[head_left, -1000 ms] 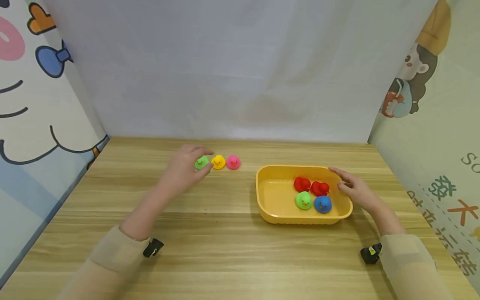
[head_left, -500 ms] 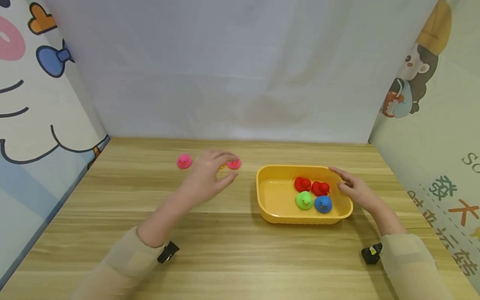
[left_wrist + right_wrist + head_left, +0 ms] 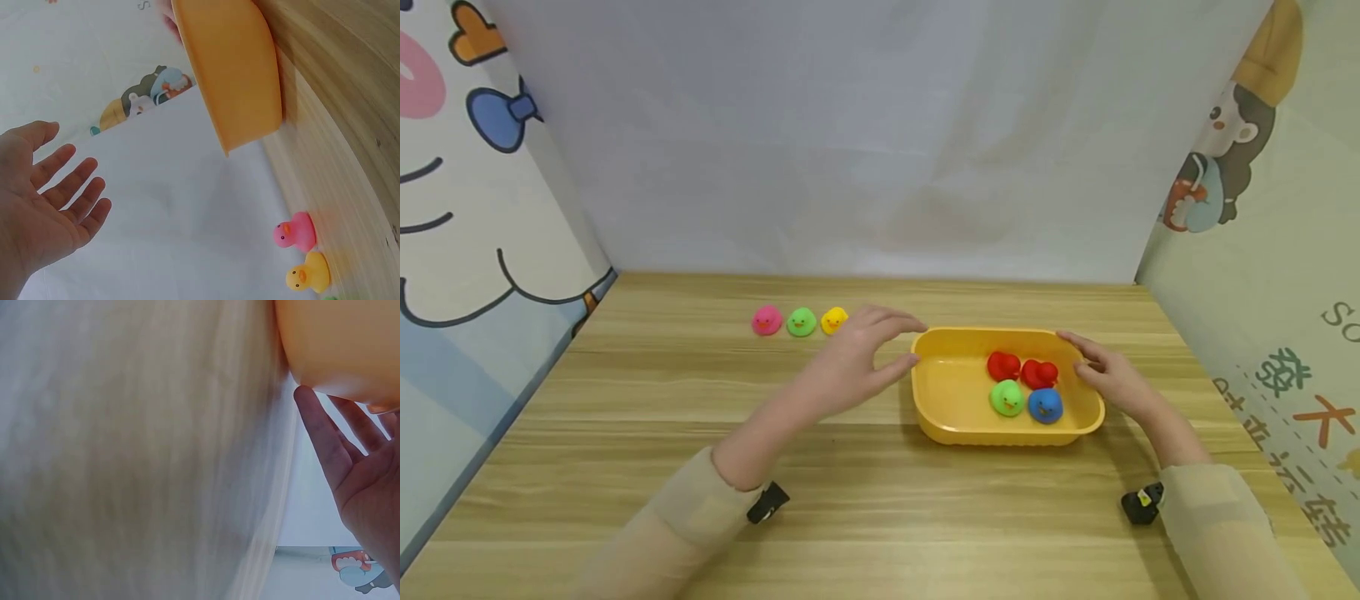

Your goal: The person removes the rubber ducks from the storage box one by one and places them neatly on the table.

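My left hand (image 3: 853, 362) is at the left end of a yellow plastic basin (image 3: 951, 429), thumb and fingers spread apart. In the left wrist view this hand (image 3: 47, 200) holds nothing and is clear of the basin (image 3: 240, 75). On the right, my other hand (image 3: 1116, 383) holds the basin's right end, thumb over the rim and fingers along the outer wall (image 3: 350, 344). Inside lie two red ducks (image 3: 1003, 367), a green duck (image 3: 1007, 399) and a blue duck (image 3: 1046, 406).
Behind my left hand stand a pink duck (image 3: 767, 321), a green duck (image 3: 801, 322) and a yellow duck (image 3: 833, 320) in a row. Another pink duck (image 3: 297, 231) shows in the left wrist view, hidden from the head view. A white cloth (image 3: 880, 142) backs the wooden table (image 3: 625, 400).
My left hand has moved right, from beside the green duck, past the row of ducks to the basin's left end. My right hand and the basin have stayed in place.
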`<state>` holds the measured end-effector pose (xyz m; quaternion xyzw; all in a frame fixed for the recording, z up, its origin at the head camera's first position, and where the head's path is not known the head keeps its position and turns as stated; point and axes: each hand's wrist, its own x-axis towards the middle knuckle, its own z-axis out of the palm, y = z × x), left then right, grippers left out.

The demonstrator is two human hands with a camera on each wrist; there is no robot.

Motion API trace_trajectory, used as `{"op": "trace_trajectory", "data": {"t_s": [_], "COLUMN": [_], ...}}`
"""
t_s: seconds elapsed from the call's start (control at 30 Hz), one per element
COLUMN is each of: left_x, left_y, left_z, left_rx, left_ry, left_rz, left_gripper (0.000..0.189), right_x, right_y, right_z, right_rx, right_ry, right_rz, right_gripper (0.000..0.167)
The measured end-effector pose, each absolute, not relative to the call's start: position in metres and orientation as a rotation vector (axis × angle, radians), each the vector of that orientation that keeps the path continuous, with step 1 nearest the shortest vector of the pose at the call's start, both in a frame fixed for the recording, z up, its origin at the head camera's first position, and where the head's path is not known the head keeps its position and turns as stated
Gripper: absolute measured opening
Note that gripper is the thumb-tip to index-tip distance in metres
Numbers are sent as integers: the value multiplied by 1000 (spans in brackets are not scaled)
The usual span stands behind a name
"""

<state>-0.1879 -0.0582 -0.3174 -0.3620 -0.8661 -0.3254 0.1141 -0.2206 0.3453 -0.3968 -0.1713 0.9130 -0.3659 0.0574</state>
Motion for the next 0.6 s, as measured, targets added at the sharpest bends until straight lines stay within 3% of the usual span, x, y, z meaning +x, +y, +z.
{"op": "trace_trajectory", "data": {"t_s": [0.6], "left_x": [-197], "left_y": [-22], "left_z": [-334], "left_rx": [-1242], "left_ry": [-2555], "left_rz": [-1092], "left_gripper": [45], "right_x": [-220], "right_y": [346], "right_z": [-395], "right_rx": [-510], "right_ry": [2751], "right_rz": [-1105], "right_gripper": [50]}}
